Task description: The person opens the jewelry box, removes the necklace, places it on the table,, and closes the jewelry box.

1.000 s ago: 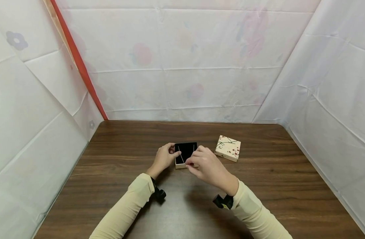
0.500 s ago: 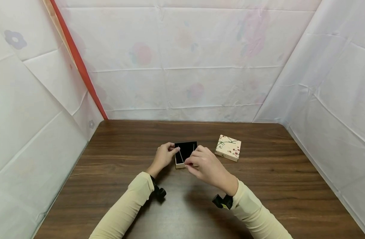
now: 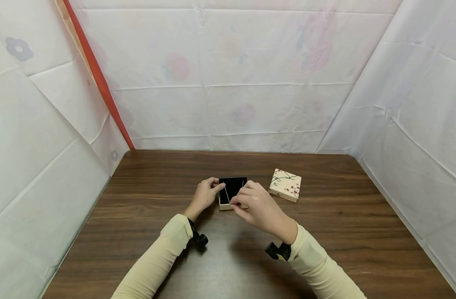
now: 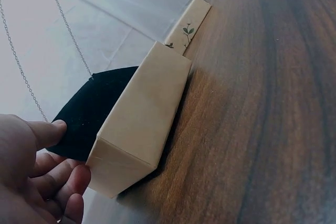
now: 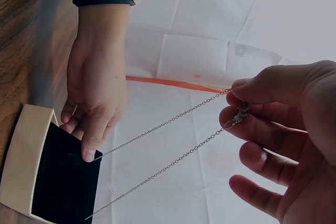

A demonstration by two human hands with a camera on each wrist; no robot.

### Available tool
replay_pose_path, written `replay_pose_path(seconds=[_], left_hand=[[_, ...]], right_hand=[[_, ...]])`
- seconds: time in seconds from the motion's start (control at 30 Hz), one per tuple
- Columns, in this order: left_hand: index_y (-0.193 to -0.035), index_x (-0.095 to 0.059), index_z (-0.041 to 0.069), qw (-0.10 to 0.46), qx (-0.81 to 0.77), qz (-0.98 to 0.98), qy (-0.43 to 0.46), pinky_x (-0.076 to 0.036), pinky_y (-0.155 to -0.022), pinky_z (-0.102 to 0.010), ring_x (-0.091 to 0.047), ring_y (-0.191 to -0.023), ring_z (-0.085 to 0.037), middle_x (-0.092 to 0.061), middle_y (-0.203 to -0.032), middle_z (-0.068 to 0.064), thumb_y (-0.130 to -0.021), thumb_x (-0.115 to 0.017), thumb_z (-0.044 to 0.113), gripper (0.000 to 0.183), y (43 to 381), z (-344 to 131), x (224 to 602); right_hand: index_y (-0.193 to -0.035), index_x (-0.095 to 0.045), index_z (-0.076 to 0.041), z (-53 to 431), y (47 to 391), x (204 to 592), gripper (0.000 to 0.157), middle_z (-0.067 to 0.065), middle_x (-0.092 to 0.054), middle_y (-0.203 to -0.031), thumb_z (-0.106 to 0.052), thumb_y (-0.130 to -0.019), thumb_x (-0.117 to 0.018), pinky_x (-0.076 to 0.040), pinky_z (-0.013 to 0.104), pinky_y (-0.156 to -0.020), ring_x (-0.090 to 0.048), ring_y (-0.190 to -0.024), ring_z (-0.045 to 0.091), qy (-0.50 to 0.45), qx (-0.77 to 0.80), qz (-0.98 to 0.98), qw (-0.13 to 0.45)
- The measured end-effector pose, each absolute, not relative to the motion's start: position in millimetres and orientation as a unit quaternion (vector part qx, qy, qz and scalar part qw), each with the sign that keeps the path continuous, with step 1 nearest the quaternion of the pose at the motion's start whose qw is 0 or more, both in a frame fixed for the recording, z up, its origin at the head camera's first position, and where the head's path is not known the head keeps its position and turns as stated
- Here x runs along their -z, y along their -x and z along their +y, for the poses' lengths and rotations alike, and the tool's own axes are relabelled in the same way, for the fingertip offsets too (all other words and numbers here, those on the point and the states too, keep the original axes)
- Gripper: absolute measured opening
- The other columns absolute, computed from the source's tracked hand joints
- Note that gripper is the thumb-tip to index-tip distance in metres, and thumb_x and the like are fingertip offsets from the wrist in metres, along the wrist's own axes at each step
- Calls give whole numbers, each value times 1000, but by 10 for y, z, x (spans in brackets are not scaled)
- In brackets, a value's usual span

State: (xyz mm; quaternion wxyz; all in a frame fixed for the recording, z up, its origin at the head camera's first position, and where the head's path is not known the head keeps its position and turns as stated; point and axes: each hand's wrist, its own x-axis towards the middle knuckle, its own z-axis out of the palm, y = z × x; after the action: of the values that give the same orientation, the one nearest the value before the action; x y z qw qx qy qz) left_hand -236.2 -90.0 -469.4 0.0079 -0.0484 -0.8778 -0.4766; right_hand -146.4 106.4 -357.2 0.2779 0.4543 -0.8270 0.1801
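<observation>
A small cream jewelry box (image 4: 142, 108) stands on the table with a black pad (image 3: 233, 187) sticking up out of it. My left hand (image 3: 206, 194) pinches the pad's left edge, thumb on its face and fingers curled behind. From the pad's upper edge two strands of a silver chain necklace (image 5: 173, 163) run taut towards me. My right hand (image 3: 255, 205) pinches the necklace's near end between thumb and index finger. A small sparkling pendant (image 5: 241, 114) hangs at these fingertips, and the other fingers are loosely bent.
Right of the box lies its cream lid (image 3: 285, 185), printed with red blossoms and dark branches. The brown wooden table (image 3: 157, 178) is enclosed by white floral cloth (image 3: 228, 74) at the back and sides. A red strip (image 3: 97, 74) runs down the left corner.
Over the last second my left thumb has shifted slightly up along the pad's edge. The right hand stays nearly still, holding the chain; the lid has not moved.
</observation>
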Motion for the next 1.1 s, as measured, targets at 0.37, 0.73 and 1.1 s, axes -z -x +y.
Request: replay_pose_path(seconds=[0.37, 0.73, 1.1], left_hand=[[-120, -63, -2, 38, 503, -862, 45, -51, -85, -43, -64, -94, -28, -70, -104, -16, -95, -63, 28, 39, 2377, -903, 4630], [-118, -64, -1, 51, 520, -851, 48, -52, -79, -36, -63, -86, -23, -69, -100, -14, -95, -63, 26, 36, 2376, -911, 4564], [-115, -65, -4, 65, 541, -838, 43, -51, -73, -28, -62, -81, -18, -68, -97, -15, -95, -64, 22, 32, 2348, -923, 4465]], right_hand=[[-79, -74, -16, 1049, 1482, 3531, 9, -8, -67, -75, -10, -76, -80, -41, 27, -68, -50, -74, 13, -460, -184, -819, 289], [-79, -74, -15, 1052, 1464, 3472, 9, -7, -67, -75, -9, -76, -80, -44, 29, -72, -52, -76, 14, -469, -194, -806, 306], [-80, -74, -13, 1048, 1468, 3439, 9, -6, -67, -76, -8, -75, -80, -44, 29, -72, -53, -77, 14, -478, -195, -796, 315]])
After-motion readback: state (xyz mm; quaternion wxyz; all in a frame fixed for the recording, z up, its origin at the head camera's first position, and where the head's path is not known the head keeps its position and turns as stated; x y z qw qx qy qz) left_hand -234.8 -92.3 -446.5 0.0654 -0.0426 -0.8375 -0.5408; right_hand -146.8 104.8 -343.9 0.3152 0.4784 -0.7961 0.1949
